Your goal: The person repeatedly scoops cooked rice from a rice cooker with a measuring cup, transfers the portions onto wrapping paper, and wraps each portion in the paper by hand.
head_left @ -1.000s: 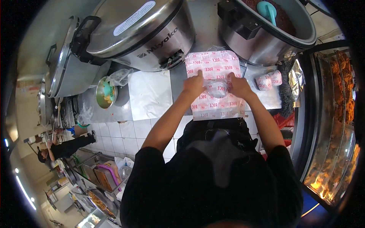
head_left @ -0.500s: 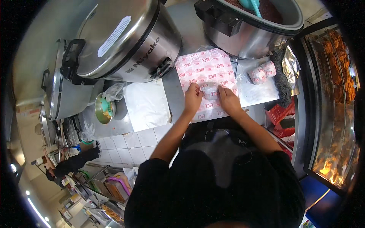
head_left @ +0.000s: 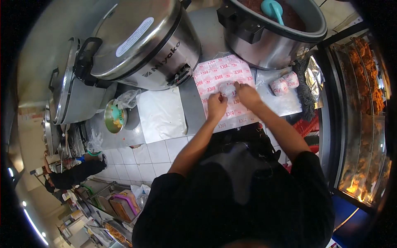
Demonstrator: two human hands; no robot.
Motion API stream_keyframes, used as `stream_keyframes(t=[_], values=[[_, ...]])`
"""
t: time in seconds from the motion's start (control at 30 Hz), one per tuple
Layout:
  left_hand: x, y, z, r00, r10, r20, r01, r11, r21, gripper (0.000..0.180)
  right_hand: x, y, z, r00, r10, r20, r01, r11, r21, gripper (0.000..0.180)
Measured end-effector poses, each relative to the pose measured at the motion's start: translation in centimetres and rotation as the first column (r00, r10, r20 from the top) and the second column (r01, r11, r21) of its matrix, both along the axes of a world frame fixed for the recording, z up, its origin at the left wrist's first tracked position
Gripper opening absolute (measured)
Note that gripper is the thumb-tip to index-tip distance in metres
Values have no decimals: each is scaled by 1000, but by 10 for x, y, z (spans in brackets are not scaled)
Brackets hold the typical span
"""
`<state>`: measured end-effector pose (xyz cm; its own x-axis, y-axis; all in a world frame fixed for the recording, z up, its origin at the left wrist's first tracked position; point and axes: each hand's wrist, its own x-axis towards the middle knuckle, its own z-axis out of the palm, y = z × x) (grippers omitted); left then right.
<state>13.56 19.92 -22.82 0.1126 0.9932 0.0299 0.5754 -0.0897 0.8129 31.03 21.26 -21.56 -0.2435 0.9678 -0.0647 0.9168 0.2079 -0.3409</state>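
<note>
A small rounded bundle in white-and-red printed paper (head_left: 227, 88) lies on a stack of matching wrapping sheets (head_left: 209, 78) at the counter's front edge. At its lower left, my left hand (head_left: 217, 107) pinches the paper with bent fingers. On the other side my right hand (head_left: 249, 97) has its fingertips closed on the bundle's right edge. What is inside the paper is hidden. To the right, two finished-looking wrapped bundles (head_left: 279, 86) sit side by side on a whitish sheet (head_left: 285, 104).
A lidded steel cooker (head_left: 142, 49) stands at the back left. An open cooker (head_left: 269, 49) with a turquoise scoop (head_left: 273, 10) is behind the sheets. Left are white paper (head_left: 162, 113) and a metal bowl (head_left: 111, 126). A glass case of fried food (head_left: 362, 115) borders the right; a person (head_left: 78, 172) stands far left.
The bundle looks rounder and turned between my hands. My left hand has come lower and closer in under it, while my right hand reaches slightly higher along its right side.
</note>
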Motion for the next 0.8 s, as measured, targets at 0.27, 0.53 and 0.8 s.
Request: stream_keyframes(t=[0.27, 0.53, 0.8], values=[[3, -7, 77, 990, 143, 12, -131, 870, 476, 39, -30, -32, 61, 141, -302, -943, 202, 941, -271, 64], [31, -32, 105, 880, -368, 301, 185, 848, 496, 73, -25, -43, 111, -354, -282, -892, -20, 956, -294, 60], [57, -61, 26, 638, -238, 732, 604, 744, -285, 74, 30, -65, 96, 810, -297, -505, 286, 953, -102, 61]])
